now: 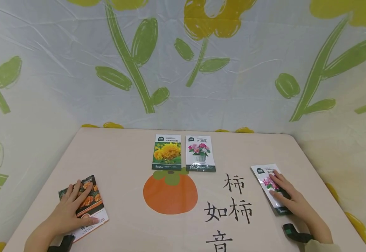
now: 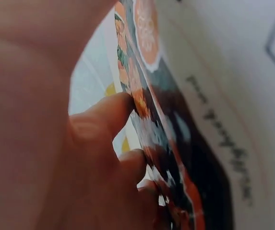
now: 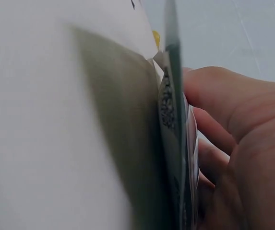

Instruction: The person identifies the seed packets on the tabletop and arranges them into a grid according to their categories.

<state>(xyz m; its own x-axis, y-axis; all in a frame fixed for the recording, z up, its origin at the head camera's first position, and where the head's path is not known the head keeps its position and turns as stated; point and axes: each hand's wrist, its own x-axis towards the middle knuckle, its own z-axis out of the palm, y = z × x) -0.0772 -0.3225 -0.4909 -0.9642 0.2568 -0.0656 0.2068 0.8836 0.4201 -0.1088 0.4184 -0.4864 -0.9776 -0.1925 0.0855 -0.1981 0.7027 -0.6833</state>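
Backdrop: white sheet printed with green stems, green leaves and yellow flowers, hung beyond the far edge and to both sides of the counter.

Counter: pale pink, flat-topped, rounded at the far right corner.

Printed motif: large orange persimmon with green leaves, mid-counter.

Left hand: toward the left edge; grip relaxed, fingers spread, clasping nothing, fingertips and thumb laid on a dark, flat packet with orange flowers and a white lower end. Packet slanted on the counter, partly covered.

Right hand: toward the right edge; grip loosely spread, clasping nothing, thumb and fingers on the printed face of a white-and-dark-green packet with pink flowers. Packet slanted; in the right wrist view, one edge apart from the counter, shadow below.

Pair of packets near the middle of the far edge, upper ends toward that edge, narrow gap between: at left, green-and-white packet with yellow blooms; at right, white packet with pink flowers in a pale pot.

Black wrist fittings: one at the left wrist, one at the right, beside a beige sleeve.

Black brush-style characters: printed between the persimmon and the right hand.
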